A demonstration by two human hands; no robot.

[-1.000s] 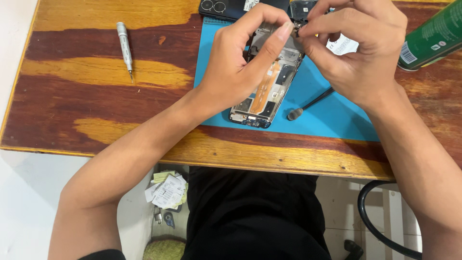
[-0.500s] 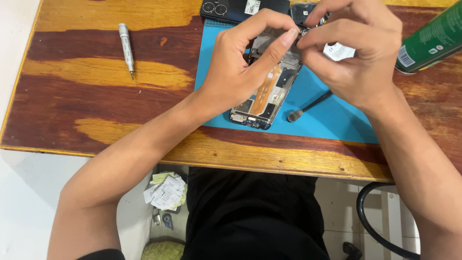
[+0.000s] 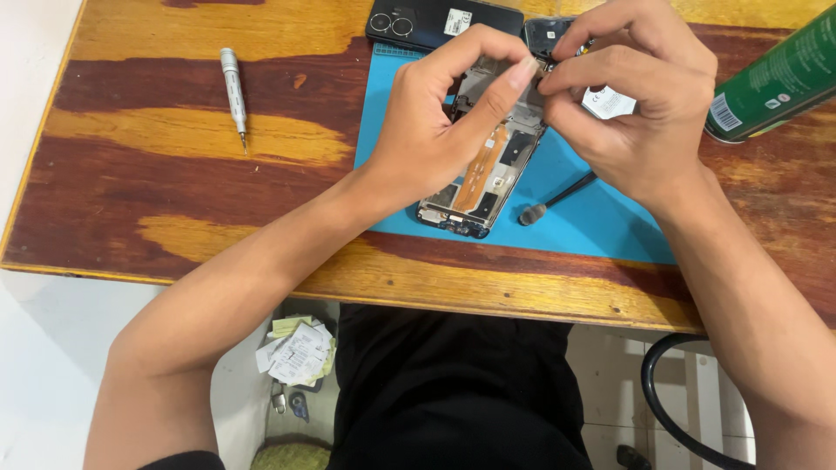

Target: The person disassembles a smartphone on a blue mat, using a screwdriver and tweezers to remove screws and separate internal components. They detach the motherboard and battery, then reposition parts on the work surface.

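Since a moment ago little has shifted: my hands have crept slightly closer over the top of the opened phone (image 3: 488, 165), so the fiddly work up there goes on. Nearest me, the phone's lower end rests on the blue mat (image 3: 601, 226), a dark tool (image 3: 557, 198) beside it. My left hand (image 3: 435, 130) curls around the frame, thumb and forefinger gripping it. My right hand (image 3: 636, 104) pinches something tiny at the top edge; what, I cannot tell. Beyond lie the back cover (image 3: 435, 22) and a screwdriver (image 3: 233, 96).
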